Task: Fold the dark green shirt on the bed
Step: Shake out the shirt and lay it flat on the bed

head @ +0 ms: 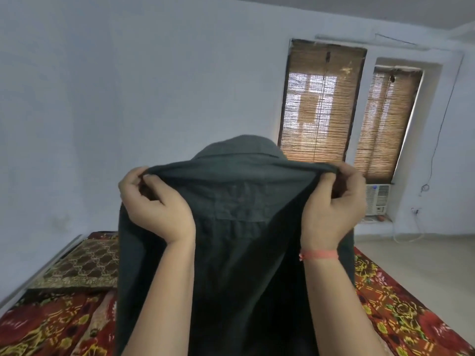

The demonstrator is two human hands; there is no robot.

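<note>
While the dark green shirt [244,227] hangs upright above the bed [401,304], the left hand [156,206] and right hand [331,209] pinch its shoulders; I'd keep them level, then lay it down flat.

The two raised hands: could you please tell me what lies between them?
Head view: only the dark green shirt stretches between left hand and right hand.

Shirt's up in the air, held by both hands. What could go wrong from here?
1. The left hand and right hand pinch only the top edge of the shirt; a slip could drop it crumpled.
2. The hanging shirt hides much of the bed, so it might land crooked or on the cushion.
</note>
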